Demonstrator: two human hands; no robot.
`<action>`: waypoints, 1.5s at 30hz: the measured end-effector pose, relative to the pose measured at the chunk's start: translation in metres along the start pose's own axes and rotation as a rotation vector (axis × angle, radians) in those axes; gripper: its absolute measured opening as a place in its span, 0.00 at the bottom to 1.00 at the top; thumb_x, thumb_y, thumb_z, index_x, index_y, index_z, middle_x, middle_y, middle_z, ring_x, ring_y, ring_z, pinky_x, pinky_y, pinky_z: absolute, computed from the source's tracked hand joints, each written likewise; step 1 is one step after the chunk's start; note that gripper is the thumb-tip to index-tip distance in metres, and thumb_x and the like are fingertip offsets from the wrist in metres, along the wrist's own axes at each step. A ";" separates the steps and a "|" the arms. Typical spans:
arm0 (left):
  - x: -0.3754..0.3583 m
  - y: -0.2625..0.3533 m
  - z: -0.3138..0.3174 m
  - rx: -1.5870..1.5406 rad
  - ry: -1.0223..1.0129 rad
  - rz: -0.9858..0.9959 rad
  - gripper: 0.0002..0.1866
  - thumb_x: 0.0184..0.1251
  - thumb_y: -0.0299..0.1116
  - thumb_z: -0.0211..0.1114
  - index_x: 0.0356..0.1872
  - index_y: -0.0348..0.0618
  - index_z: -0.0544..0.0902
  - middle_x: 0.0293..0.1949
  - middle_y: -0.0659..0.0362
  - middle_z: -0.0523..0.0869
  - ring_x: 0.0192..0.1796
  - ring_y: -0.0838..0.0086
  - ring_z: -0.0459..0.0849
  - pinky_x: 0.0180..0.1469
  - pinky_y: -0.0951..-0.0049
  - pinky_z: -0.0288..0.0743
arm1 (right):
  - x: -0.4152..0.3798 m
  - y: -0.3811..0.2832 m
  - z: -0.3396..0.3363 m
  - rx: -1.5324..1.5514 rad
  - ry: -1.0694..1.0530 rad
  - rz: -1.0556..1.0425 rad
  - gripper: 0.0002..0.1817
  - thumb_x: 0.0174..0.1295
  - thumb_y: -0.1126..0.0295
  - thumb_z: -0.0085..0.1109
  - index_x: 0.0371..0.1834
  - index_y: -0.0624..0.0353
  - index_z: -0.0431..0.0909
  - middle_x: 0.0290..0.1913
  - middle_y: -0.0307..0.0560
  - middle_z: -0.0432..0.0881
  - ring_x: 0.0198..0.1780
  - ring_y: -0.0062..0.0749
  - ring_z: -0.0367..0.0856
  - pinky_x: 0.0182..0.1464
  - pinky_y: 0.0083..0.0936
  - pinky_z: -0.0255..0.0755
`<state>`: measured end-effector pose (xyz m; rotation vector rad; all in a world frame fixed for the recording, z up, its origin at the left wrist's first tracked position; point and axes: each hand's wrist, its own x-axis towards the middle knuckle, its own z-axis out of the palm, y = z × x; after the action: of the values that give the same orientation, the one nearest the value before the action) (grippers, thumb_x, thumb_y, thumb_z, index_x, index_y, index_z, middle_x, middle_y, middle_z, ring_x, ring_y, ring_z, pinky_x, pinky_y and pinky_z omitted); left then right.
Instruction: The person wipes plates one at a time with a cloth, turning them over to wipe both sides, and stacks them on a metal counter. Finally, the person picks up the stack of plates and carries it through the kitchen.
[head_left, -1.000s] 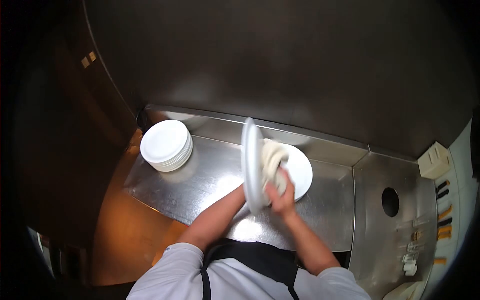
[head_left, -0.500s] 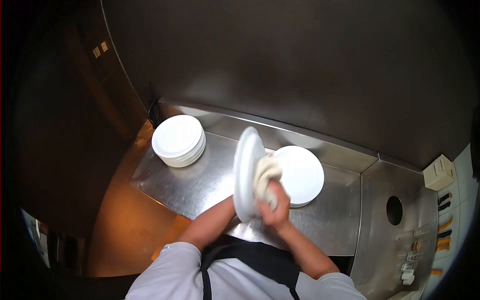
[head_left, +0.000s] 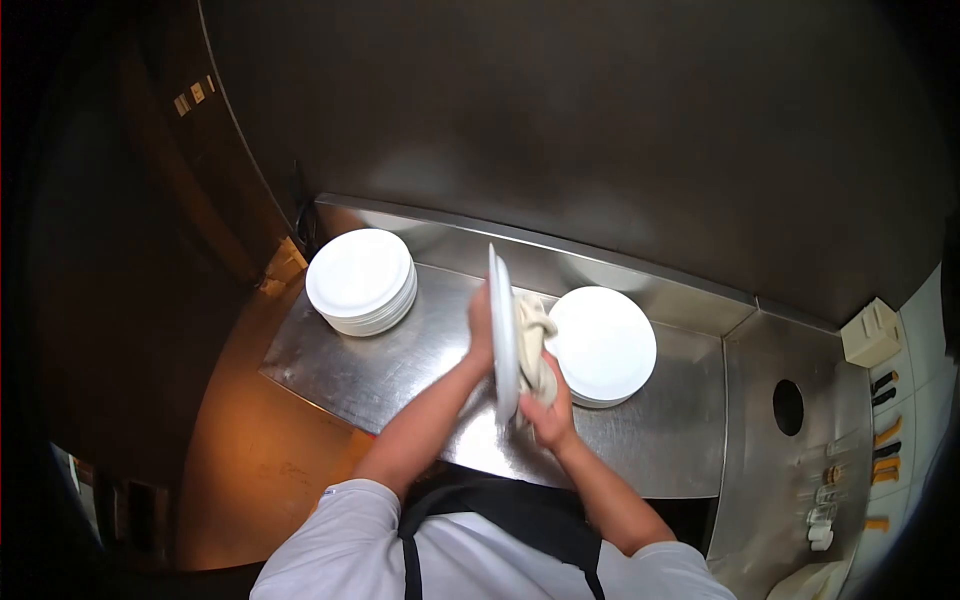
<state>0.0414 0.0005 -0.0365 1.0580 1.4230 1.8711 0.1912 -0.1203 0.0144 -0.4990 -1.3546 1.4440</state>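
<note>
A white plate (head_left: pixel 505 345) is held upright, nearly edge-on to me, above the metal counter. My left hand (head_left: pixel 482 325) is on its left face, its fingers largely hidden at the plate. On the opposite side, my right hand (head_left: pixel 552 412) is closed on a cream cloth (head_left: pixel 535 345), which lies against the plate's right face. Just right of the cloth stands a low stack of white plates (head_left: pixel 603 345). A taller stack of white plates (head_left: pixel 360 275) rests on the counter's left part.
The steel counter (head_left: pixel 660 455) has a raised back edge, with a dark wall behind. To the right is a steel surface with a round dark hole (head_left: pixel 788 407) and several glasses (head_left: pixel 825 495). Knives (head_left: pixel 886 450) and a white box (head_left: pixel 871 333) are at the far right.
The plate has turned more upright and edge-on. My left hand has come into view higher on its left side. The cloth is still against the right face.
</note>
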 end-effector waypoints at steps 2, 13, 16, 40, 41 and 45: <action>0.039 0.016 -0.026 0.325 0.030 0.113 0.29 0.79 0.59 0.52 0.30 0.41 0.77 0.28 0.49 0.85 0.32 0.61 0.85 0.34 0.53 0.69 | -0.003 -0.012 0.020 -0.020 0.112 -0.217 0.48 0.58 0.58 0.72 0.76 0.69 0.57 0.67 0.55 0.74 0.69 0.38 0.71 0.74 0.35 0.60; 0.014 0.123 -0.040 -0.121 -0.156 0.310 0.31 0.67 0.31 0.74 0.65 0.39 0.67 0.53 0.49 0.84 0.52 0.66 0.86 0.59 0.68 0.79 | 0.062 -0.011 -0.004 0.478 0.579 0.081 0.34 0.62 0.80 0.66 0.72 0.63 0.65 0.64 0.51 0.77 0.63 0.40 0.79 0.66 0.36 0.75; 0.008 0.093 -0.044 -0.192 -0.015 0.125 0.25 0.68 0.31 0.71 0.61 0.37 0.72 0.49 0.52 0.86 0.50 0.68 0.85 0.57 0.68 0.78 | 0.044 0.019 0.001 0.385 0.543 0.174 0.35 0.65 0.76 0.64 0.75 0.59 0.62 0.67 0.50 0.76 0.66 0.43 0.77 0.69 0.42 0.72; -0.010 0.096 -0.125 0.564 -0.317 -0.087 0.27 0.68 0.36 0.68 0.63 0.33 0.71 0.51 0.36 0.85 0.53 0.43 0.86 0.58 0.54 0.78 | 0.177 -0.114 0.030 0.052 -0.114 -0.200 0.44 0.54 0.47 0.79 0.68 0.62 0.72 0.59 0.43 0.81 0.60 0.28 0.78 0.64 0.29 0.72; -0.004 0.079 -0.144 0.448 -0.197 -0.116 0.26 0.70 0.34 0.66 0.63 0.32 0.71 0.51 0.39 0.86 0.53 0.50 0.86 0.58 0.57 0.78 | 0.174 -0.114 0.016 0.018 -0.062 -0.213 0.43 0.56 0.48 0.78 0.68 0.62 0.71 0.60 0.44 0.80 0.61 0.29 0.78 0.64 0.31 0.72; 0.019 0.057 -0.219 -0.049 0.312 -0.225 0.18 0.75 0.26 0.59 0.61 0.29 0.70 0.53 0.47 0.85 0.54 0.64 0.84 0.59 0.64 0.78 | 0.138 -0.078 -0.049 0.084 0.165 -0.147 0.39 0.69 0.48 0.62 0.74 0.63 0.63 0.66 0.52 0.77 0.64 0.40 0.79 0.67 0.39 0.75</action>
<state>-0.1520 -0.1144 -0.0046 0.5703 1.5850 1.9509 0.2131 0.0073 0.1177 -0.4447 -1.1699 1.3048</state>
